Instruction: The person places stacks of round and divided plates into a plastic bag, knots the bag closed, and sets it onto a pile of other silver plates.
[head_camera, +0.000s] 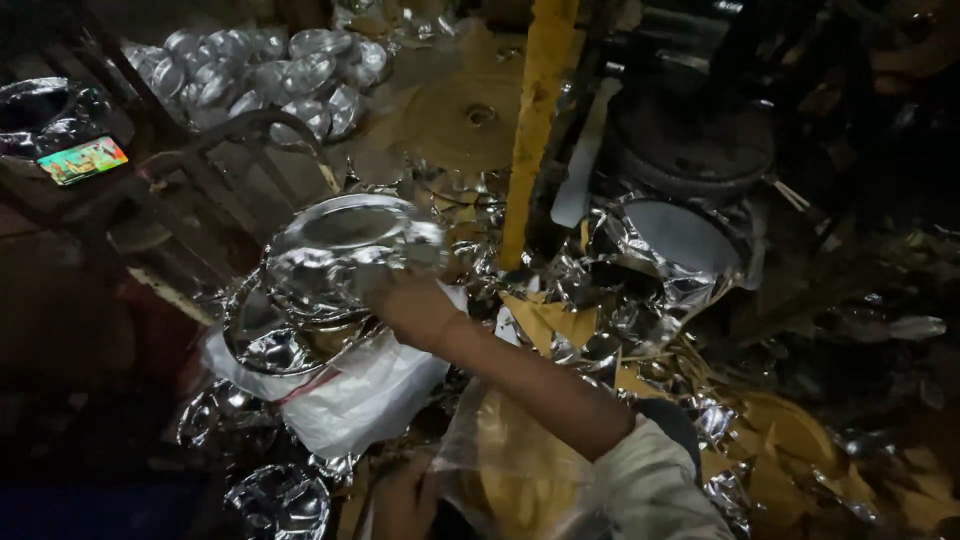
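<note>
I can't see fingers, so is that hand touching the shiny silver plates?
Touching. The head view shows the right hand pressed against the rim of the stack of silver foil plates, holding it up with no gap between them.

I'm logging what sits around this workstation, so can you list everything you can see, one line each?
Stack of foil plates: one stack, silver, centre left, held up.
White plastic bag: one, white, under the stack.
Loose foil plates: many, silver, piled top left.
Round disc: one, tan, top centre.
Upright post: one, yellow, centre.
Dark wheel: one, black, top right.
Foil and card scraps: many, silver and gold, right of centre.
Phone: one, bright screen, far left.
Clear bag: one, see-through, bottom centre.
Right hand: grips the stack's edge.
Left hand: bottom edge, at the clear bag; grip unclear.
</note>
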